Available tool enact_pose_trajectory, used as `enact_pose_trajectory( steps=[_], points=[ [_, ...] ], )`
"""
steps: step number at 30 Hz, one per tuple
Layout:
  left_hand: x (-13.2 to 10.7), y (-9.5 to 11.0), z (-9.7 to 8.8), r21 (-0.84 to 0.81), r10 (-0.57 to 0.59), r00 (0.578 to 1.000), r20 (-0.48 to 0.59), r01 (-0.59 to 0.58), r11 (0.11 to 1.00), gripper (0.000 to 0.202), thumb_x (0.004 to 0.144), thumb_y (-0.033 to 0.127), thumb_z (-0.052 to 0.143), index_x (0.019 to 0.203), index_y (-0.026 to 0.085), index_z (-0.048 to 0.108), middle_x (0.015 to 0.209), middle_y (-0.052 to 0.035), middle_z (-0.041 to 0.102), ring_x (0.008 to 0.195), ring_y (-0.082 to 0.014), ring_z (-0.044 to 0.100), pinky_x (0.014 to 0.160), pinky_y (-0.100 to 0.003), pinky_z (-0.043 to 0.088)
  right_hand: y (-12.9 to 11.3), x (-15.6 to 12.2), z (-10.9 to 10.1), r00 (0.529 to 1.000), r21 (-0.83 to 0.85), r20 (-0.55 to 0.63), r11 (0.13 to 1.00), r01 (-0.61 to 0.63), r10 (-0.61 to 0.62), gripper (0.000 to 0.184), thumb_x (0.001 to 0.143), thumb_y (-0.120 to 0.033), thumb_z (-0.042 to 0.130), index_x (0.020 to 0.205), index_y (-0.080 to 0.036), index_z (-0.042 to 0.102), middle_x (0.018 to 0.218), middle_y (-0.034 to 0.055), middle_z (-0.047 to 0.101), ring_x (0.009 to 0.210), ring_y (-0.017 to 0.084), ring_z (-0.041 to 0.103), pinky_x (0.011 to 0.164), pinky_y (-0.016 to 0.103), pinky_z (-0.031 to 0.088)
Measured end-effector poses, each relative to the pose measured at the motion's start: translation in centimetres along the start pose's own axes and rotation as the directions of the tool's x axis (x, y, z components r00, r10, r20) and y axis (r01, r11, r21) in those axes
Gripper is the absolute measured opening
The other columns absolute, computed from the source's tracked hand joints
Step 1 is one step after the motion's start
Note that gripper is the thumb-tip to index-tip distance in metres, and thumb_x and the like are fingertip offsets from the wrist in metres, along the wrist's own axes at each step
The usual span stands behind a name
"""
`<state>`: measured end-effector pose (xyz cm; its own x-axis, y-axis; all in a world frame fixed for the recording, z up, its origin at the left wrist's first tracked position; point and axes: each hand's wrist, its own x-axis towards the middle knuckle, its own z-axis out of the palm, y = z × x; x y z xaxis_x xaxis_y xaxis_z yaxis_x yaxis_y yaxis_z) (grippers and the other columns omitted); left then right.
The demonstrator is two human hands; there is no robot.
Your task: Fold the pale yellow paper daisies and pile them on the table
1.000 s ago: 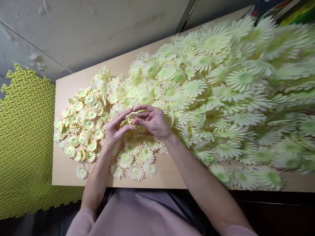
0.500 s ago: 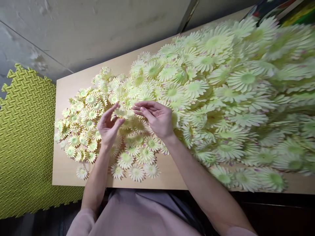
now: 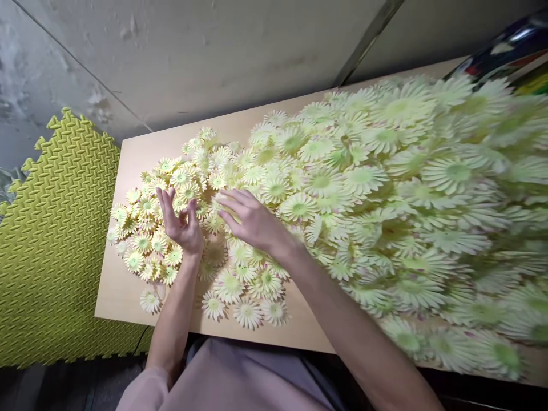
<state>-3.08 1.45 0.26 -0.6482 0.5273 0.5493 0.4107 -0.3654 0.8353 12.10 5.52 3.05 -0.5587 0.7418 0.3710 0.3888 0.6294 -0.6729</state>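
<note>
Head view: a person in a mauve garment (image 3: pixel 248 371) is close up against the front of a pale worktop (image 3: pixel 109 297).
Left hand (image 3: pixel 182 225): above the left part of the worktop; its grip looks released, palm turned up, the fingers spread and a little curled.
Right hand (image 3: pixel 252 220): just beside the left one, above the worktop left of its middle; this grip looks released too, fingers stretched out. I can't tell whether it touches the petals below.
Small flower heads (image 3: pixel 143 242): heaped at the worktop's left end, cream with green centres, some petals tipped purplish.
Large flower heads (image 3: pixel 454 174): piled thickly from the worktop's middle to its right end, blurred out that way.
Front row (image 3: pixel 248 312): three flower heads side by side near the worktop's front edge.
Single flower (image 3: pixel 149 299): near the worktop's front edge too, left of that row.
Yellow mat (image 3: pixel 64 240): at the worktop's left end, textured, with interlocking teeth along its edge.
Grey wall (image 3: pixel 235 57): behind the worktop, its surface patchy.
Dark glossy object (image 3: pixel 505 51): by the worktop's far right corner; I can't make out what it is.
</note>
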Motion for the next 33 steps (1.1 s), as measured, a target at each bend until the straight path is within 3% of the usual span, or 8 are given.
enact_pose_trajectory(
  steps=[4,6,10,15,19,23,28,33],
  points=[
    [-0.5,0.0,0.3,-0.043,-0.021,0.998,0.058,0.023,0.999,0.07,0.087,0.029,0.066,0.147,0.049,0.034,0.163,0.0091,0.028,0.137,-0.0261,0.049,0.072,-0.034,0.067,2.0,4.7,0.7,0.978,-0.283,0.138,0.953,-0.11,0.154,0.072,0.089,-0.037,0.06,0.154,-0.018,0.035,0.162,0.0106,0.03,0.151,0.04,0.021,0.121,0.066,0.021],
    [-0.6,0.0,0.4,-0.058,-0.039,0.998,0.051,0.042,0.997,0.067,0.087,0.03,0.067,0.145,0.047,0.039,0.162,0.0079,0.03,0.136,-0.0257,0.05,0.072,-0.033,0.066,3.7,6.2,1.1,0.962,-0.337,0.175,0.931,-0.141,0.209,0.071,0.087,-0.038,0.062,0.151,-0.019,0.039,0.159,0.0113,0.036,0.148,0.044,0.025,0.118,0.069,0.022],
    [-0.8,0.1,0.7,-0.101,-0.121,0.992,0.02,0.122,0.987,0.057,0.087,0.029,0.067,0.14,0.042,0.049,0.153,0.0025,0.047,0.131,-0.023,0.055,0.078,-0.034,0.066,6.2,6.9,0.6,0.99,-0.246,0.027,0.961,-0.125,0.136,0.029,0.095,-0.021,0.046,0.109,-0.018,0.071,0.11,0.0143,0.071,0.105,0.032,0.066,0.096,0.056,0.052],
    [-0.7,0.5,0.8,-0.253,-0.221,0.969,0.115,0.244,0.936,0.052,0.089,0.031,0.065,0.139,0.035,0.05,0.143,-0.0049,0.056,0.121,-0.0226,0.062,0.092,-0.042,0.063,5.7,6.6,-2.3,0.929,0.03,-0.304,0.977,-0.211,0.21,0.021,0.09,-0.032,0.062,0.076,-0.019,0.069,0.062,0.0045,0.062,0.066,0.021,0.061,0.069,0.04,0.055],
    [-0.6,0.4,0.7,-0.341,-0.266,0.923,0.279,0.355,0.871,0.063,0.086,0.028,0.07,0.143,0.039,0.043,0.146,-0.0058,0.053,0.115,-0.0214,0.065,0.098,-0.048,0.059,3.0,6.3,-3.3,0.999,0.207,-0.026,0.977,-0.041,0.048,0.009,0.083,-0.028,0.071,0.089,-0.022,0.076,0.085,0.0047,0.073,0.079,0.022,0.067,0.075,0.041,0.057],
    [-0.5,-0.1,0.6,-0.309,-0.28,0.901,0.332,0.384,0.87,0.039,0.081,0.029,0.075,0.119,0.028,0.064,0.134,-0.0069,0.061,0.104,-0.0163,0.067,0.09,-0.038,0.062,1.3,5.7,-2.4,0.974,0.188,0.158,0.973,0.133,-0.164,0.029,0.076,-0.015,0.074,0.102,-0.027,0.077,0.105,0.003,0.075,0.101,0.025,0.069,0.097,0.049,0.056],
    [-0.1,0.1,0.6,-0.309,-0.328,0.924,0.198,0.376,0.873,0.025,0.08,0.039,0.074,0.092,0.018,0.065,0.113,-0.0072,0.066,0.098,-0.0159,0.069,0.081,-0.032,0.062,2.0,4.9,-4.4,0.983,-0.16,0.184,0.987,0.03,-0.001,0.026,0.082,-0.012,0.068,0.105,-0.021,0.075,0.107,0.0078,0.073,0.102,0.026,0.067,0.1,0.053,0.053],
    [0.2,0.9,0.6,-0.412,-0.363,0.931,0.027,0.341,0.845,0.024,0.09,0.043,0.062,0.096,0.021,0.056,0.098,-0.0051,0.07,0.087,-0.015,0.072,0.079,-0.035,0.062,1.7,5.4,-7.1,0.962,-0.664,0.137,0.742,-0.087,0.236,0.004,0.076,-0.008,0.069,0.075,-0.01,0.072,0.1,0.0181,0.067,0.115,0.042,0.056,0.1,0.066,0.043]
  ],
)
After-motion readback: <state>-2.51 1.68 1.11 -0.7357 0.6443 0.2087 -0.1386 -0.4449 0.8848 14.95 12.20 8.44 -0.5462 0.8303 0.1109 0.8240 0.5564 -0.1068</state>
